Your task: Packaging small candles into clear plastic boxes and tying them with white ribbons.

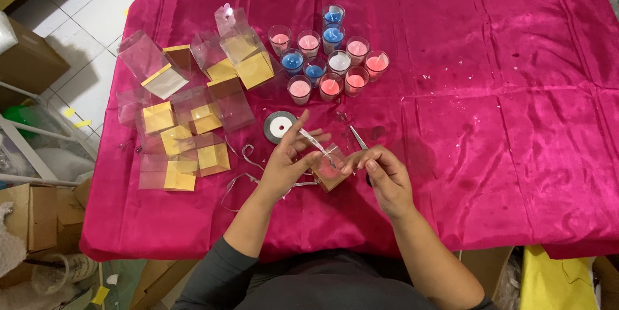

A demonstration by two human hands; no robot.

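- While both hands meet over the near middle of a pink cloth (pixel 490 123), the left hand (pixel 288 158) and right hand (pixel 380 171) work a thin silver ribbon (pixel 317 147) around a small clear box (pixel 331 169).
- Left hand: thumb and forefinger pinch the ribbon above the box, the other fingers loosely curled.
- Right hand: fingertips pressed together on the box's right edge, pinching what looks like the ribbon's other end; the exact grip is too small to make out.
- That box sits on the cloth between the two hands, tilted, with a gold base; whether a candle is inside cannot be told.
- Ribbon spool (pixel 280 126) lies just beyond the left hand, with loose ribbon trailing toward the near left.
- Scissors (pixel 358 138) lie just beyond the right hand.
- Far middle: a cluster of glass candles (pixel 330 58), pink, blue and white, none boxed.
- Far left: a spread of empty boxes (pixel 193 116), clear with gold bases, some standing, some on their sides.
- Judging from this, the work seems early: one box is being tied, no finished tied box shows anywhere, and about a dozen candles and as many boxes wait.
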